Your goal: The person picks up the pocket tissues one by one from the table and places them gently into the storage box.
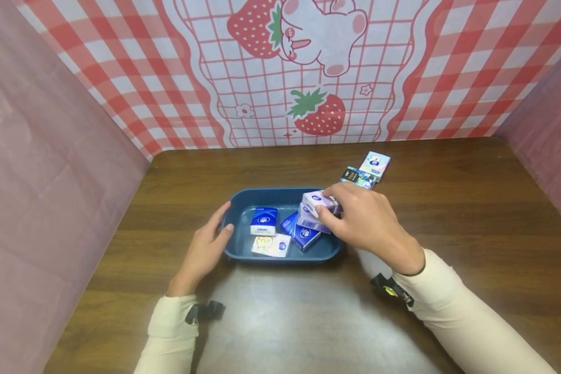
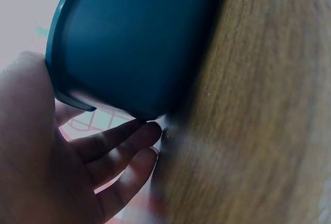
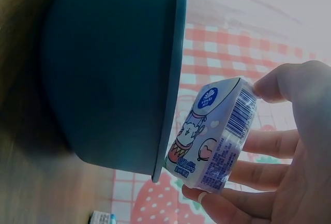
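Observation:
A dark blue plastic bin (image 1: 280, 258) stands on the table. My right hand (image 1: 366, 221) pinches a lilac-and-white tissue pack (image 1: 314, 199) over the bin's right end; its cartoon face and barcode show in the right wrist view (image 3: 212, 131). Right below it is another lilac tissue pack (image 1: 310, 221), resting against crossed blue tissue packs (image 1: 306, 237). At the bin's left sit a blue tissue pack (image 1: 264, 219) and a white one with a yellow drawing (image 1: 272, 245). My left hand (image 1: 204, 246) rests against the bin's left end, fingers loosely extended along the outer wall.
Behind my right hand, a dark floral tissue pack (image 1: 359, 177) and a pale blue one (image 1: 375, 164) lie on the wooden table (image 1: 182, 176). A red checked, strawberry-printed backdrop (image 1: 140, 67) rises at the table's far edge. Pink cloth hangs on both sides.

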The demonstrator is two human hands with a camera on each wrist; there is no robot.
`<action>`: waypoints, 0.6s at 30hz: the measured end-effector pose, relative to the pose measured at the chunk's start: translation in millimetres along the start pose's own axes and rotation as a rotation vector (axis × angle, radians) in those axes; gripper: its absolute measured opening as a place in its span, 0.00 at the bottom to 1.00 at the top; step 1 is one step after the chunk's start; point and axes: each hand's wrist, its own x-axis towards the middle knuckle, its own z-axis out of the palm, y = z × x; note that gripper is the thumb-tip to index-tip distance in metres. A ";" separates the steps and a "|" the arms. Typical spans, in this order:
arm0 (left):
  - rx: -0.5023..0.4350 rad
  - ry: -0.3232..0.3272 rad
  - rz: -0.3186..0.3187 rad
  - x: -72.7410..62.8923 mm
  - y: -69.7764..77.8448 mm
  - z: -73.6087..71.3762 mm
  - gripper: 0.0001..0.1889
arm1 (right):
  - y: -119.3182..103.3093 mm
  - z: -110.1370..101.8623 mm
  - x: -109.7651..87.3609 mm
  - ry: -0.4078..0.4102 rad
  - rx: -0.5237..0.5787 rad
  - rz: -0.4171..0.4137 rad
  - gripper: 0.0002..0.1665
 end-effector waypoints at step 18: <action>0.003 0.000 0.012 0.0 -1.7 0.1 0.29 | -8.4 7.7 -2.2 -0.020 0.017 -0.031 0.25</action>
